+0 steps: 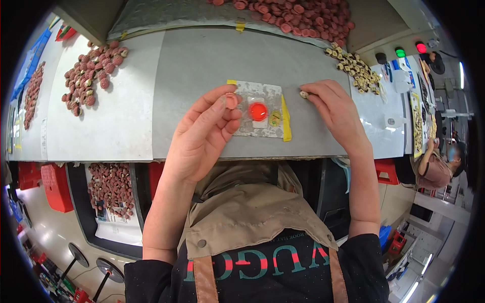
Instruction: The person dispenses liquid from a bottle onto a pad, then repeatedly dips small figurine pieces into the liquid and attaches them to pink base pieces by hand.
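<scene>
Between its thumb and fingers my left hand [204, 126] holds a small pink ridged, round cup-like piece [231, 101], raised at the left edge of a worn whitish pad [265, 89]. My right hand [333, 111] pinches a tiny cream-coloured piece with dark spots [303, 94], to the right of the pad. On the pad, between the hands, lies a glossy red disc [257, 111], with a small yellowish round piece [275, 118] beside it. Yellow tape [286, 118] runs along the pad's right side.
A heap of pink pieces [303, 17] lies at the back. Cream-and-dark pieces [358, 68] are piled at the right, raspberry-like pieces [93, 70] at the left. An open drawer [118, 235] below the bench holds more. Another person [437, 164] works at far right.
</scene>
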Tool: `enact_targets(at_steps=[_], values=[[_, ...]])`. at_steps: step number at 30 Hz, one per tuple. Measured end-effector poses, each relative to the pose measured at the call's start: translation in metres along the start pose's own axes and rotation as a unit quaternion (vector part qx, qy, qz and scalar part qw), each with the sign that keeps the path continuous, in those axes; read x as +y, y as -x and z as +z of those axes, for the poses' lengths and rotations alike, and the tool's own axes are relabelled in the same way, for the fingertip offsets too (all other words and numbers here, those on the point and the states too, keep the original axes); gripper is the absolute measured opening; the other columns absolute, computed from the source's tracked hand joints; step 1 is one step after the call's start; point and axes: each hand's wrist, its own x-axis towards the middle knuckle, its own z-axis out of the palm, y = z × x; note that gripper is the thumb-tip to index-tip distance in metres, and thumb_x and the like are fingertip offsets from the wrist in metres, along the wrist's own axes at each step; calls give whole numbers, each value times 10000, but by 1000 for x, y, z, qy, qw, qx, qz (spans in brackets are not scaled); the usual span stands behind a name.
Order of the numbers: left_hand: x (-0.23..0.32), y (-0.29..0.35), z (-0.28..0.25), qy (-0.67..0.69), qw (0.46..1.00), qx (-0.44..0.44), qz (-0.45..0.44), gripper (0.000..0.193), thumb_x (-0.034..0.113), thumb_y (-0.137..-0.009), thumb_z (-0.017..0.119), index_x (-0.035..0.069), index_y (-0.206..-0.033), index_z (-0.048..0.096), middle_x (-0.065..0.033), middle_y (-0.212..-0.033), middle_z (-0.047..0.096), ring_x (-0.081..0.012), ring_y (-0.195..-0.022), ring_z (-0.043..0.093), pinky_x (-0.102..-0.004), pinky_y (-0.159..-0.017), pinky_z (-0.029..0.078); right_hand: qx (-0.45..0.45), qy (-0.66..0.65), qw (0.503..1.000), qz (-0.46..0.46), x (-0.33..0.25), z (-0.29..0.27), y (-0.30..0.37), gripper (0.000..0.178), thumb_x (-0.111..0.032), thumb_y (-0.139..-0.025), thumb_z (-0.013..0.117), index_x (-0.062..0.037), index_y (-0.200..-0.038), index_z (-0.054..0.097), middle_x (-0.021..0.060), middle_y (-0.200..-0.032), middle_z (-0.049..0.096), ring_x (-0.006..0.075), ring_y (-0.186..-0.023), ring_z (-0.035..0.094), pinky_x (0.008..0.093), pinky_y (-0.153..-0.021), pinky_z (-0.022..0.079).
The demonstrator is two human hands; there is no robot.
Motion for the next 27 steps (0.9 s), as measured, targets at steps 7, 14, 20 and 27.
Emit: enact_targets(at_steps=[7, 14, 20, 27], values=[[1, 1, 1, 18, 1000, 3, -22, 373, 144, -985, 530, -17, -1316, 469, -64, -1108, 604, -102, -930, 588, -250, -847, 491, -43, 1, 997, 63, -12, -6, -6, 171, -37, -867, 609, -19, -1036, 623, 111, -942, 606, 268, -879, 592, 330, -749, 482], [2, 0, 0, 8, 1000, 3, -17, 392, 134, -986, 517, -16, -1342, 449, -48, -1126, 592, -90, -911, 569, -249, -840, 487, -20, -52, 998, -30, -63, 18, -21, 146, -60, -840, 636, -38, -984, 620, 104, -909, 594, 286, -844, 575, 364, -729, 468], [4, 0, 7, -5, 1000, 23, -10, 404, 160, -985, 536, -15, -1341, 455, -46, -1102, 598, -112, -971, 591, -249, -869, 470, 3, 6, 998, -63, -67, 34, -24, 138, -66, -822, 642, -56, -956, 612, 89, -861, 572, 292, -821, 556, 390, -727, 452], [1, 4, -6, 19, 1000, -9, 8, 392, 174, -993, 517, -18, -1332, 462, -46, -1100, 597, -116, -993, 585, -253, -874, 469, -25, 10, 998, -64, -72, 28, -22, 123, -64, -826, 634, -46, -944, 603, 91, -856, 561, 294, -822, 550, 394, -742, 447]])
